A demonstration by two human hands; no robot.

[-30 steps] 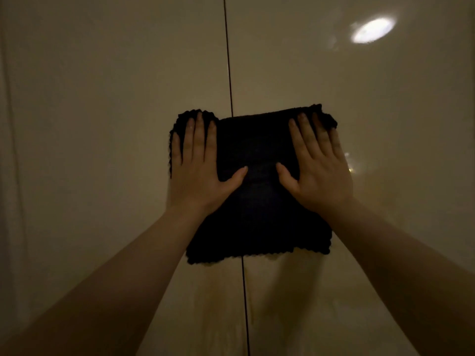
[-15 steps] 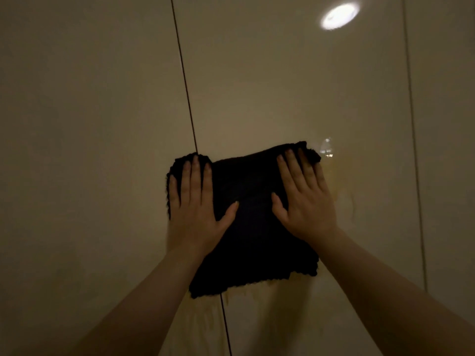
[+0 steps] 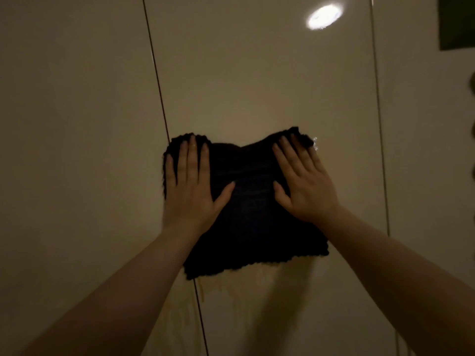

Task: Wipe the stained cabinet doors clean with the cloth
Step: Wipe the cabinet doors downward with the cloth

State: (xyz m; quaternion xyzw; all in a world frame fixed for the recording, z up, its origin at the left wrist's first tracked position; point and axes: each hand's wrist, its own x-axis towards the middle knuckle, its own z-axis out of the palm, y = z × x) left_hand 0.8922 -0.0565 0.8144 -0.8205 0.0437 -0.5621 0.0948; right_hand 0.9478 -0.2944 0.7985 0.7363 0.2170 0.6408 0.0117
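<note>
A dark knitted cloth (image 3: 252,214) lies flat against the glossy beige cabinet doors. It sits mostly on the middle door (image 3: 257,73), with its left edge over the seam (image 3: 156,80) to the left door (image 3: 77,150). My left hand (image 3: 191,191) presses flat on the cloth's upper left part, fingers spread. On the upper right part my right hand (image 3: 303,186) presses the same way. Yellowish streaks (image 3: 231,291) run down the doors just below the cloth's lower edge.
A second seam (image 3: 377,98) divides the middle door from another door on the right. A ceiling light reflects (image 3: 323,16) high on the middle door. A dark object (image 3: 457,21) shows at the top right corner.
Both hands have slid the cloth to the right, from centred on the left seam to lying mostly on the middle door. The right-hand seam has come into view.
</note>
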